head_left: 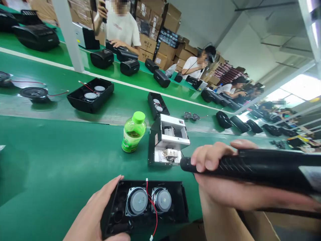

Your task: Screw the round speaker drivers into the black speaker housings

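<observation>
My left hand grips the left end of a black speaker housing, fingers at its far edge and thumb at the near one. The housing lies open side up on the green table. Inside sit two speaker drivers, the left driver and the right driver; a red wire with white plugs crosses between them. In my right hand is a black electric screwdriver, held level above the housing's right side. Its tip is not clearly seen. Just beyond the housing stands a white-and-black screw feeder.
A green-capped bottle stands left of the screw feeder. Farther off, a conveyor belt carries an open housing, a smaller open housing and a loose driver. Co-workers sit across; a white post rises at left.
</observation>
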